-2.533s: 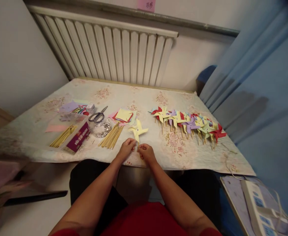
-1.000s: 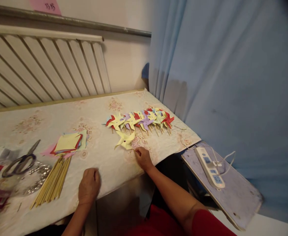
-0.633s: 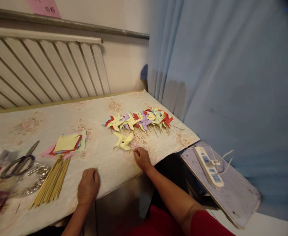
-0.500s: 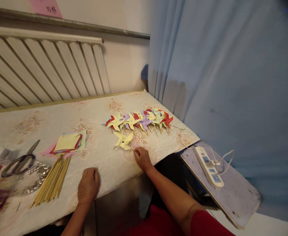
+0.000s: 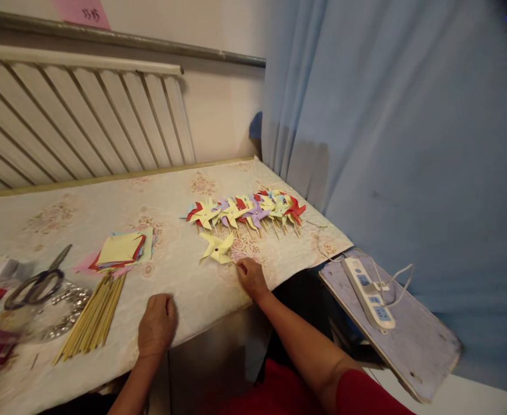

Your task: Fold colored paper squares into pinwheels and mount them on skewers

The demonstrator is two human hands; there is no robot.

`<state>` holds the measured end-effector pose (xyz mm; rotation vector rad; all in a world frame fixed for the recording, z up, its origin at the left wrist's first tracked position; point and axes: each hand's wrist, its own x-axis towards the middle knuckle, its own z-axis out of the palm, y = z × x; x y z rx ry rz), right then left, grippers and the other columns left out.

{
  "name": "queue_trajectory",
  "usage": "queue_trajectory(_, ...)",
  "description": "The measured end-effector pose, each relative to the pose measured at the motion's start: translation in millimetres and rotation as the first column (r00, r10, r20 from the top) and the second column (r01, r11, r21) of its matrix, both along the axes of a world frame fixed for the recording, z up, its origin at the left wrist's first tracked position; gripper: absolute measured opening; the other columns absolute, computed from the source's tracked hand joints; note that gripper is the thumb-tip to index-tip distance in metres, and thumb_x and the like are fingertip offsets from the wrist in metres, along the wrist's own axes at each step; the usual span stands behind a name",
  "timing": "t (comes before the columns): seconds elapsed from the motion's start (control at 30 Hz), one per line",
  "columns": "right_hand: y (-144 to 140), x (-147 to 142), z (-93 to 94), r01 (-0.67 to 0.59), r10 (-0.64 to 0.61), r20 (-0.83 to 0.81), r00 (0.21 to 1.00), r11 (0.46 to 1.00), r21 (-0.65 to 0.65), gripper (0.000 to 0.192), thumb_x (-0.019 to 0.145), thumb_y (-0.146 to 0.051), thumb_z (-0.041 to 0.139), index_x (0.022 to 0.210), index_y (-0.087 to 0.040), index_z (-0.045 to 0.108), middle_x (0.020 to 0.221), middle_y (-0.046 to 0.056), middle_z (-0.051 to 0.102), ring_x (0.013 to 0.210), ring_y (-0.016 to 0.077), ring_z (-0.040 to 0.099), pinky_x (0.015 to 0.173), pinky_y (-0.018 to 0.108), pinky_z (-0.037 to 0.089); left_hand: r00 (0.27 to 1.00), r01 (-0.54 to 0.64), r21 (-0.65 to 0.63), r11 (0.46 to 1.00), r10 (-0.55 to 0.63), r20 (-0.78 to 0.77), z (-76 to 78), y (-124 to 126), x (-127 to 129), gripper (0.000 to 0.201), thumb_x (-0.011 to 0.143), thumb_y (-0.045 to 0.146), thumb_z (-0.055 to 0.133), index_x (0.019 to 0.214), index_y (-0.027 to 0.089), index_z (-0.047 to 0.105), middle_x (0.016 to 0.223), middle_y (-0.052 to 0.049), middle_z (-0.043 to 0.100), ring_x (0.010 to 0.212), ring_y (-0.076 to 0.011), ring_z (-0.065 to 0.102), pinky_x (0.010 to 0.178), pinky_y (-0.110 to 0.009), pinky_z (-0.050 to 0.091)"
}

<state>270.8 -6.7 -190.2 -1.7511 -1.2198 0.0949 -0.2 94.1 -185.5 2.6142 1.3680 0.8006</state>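
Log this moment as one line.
right hand: pinching stick of yellow pinwheel | left hand: fist resting on table | pinwheel row: behind | stick bundle: left

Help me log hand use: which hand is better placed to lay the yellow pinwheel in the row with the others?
Right. The right hand already touches the yellow pinwheel, just below the row of pinwheels. The left hand rests fisted at the table edge, farther away.

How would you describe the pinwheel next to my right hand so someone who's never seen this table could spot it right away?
Start at the blue curtain and drop to the table's near right corner, where a row of mixed-colour pinwheels lies. Just in front of that row, by the right hand, lies the yellow pinwheel. It is all pale yellow and lies alone, while the others overlap in a line.
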Motion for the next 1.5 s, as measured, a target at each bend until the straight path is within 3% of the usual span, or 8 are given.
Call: queue_trajectory(1.5,0.9,1.0,-3.2,0.000,-0.002,0.040,0.999,0.999,0.033,0.013,0.084,-0.015,0.051,0.077,-0.020,0.061,0.074,0.002,0.061,0.071,0.0162,0.054,0.069,0.027,0.039,1.000,-0.004,0.009,1.000,0.004,0.000,1.6,-1.8,1.9,0.017,0.093,0.025,0.038,0.087,0.019,0.053,0.088,-0.007,0.056,0.088,-0.0221,0.056,0.080,-0.034,0.045)
